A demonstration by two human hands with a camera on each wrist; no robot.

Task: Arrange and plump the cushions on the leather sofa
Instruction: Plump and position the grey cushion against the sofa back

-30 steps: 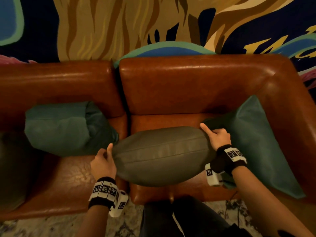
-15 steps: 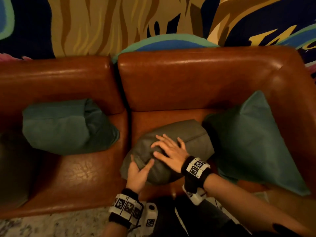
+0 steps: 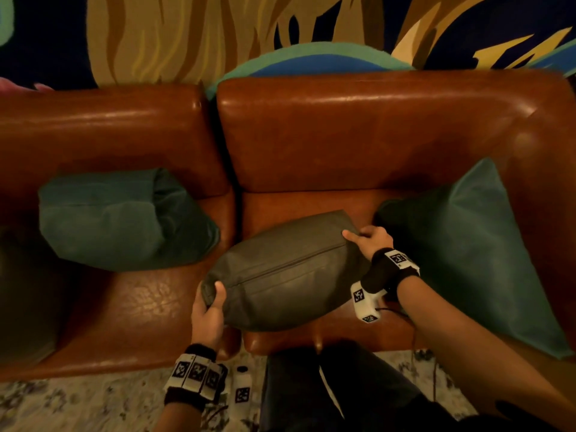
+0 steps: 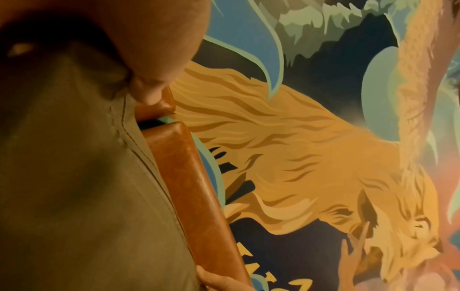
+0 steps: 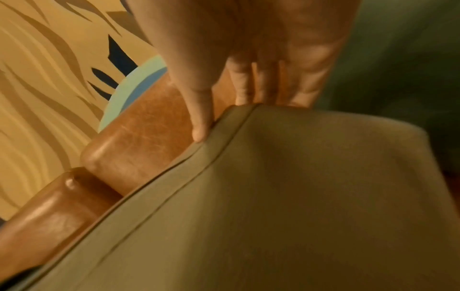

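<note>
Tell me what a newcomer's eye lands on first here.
First the grey cushion, tilted over the right seat's front, with the left hand gripping its near-left end and the right hand its far-right end. Then the brown leather sofa and the bold mural behind it.

Right hand [image 5: 248, 59] grips grey cushion [image 5: 286, 206] at its top corner: thumb [image 5: 199, 118] along the seam edge, fingers [image 5: 263, 82] behind it. Sofa [image 5: 139, 128] back just beyond the thumb; green cushion [image 5: 398, 69] right of the hand, blurred.
</note>
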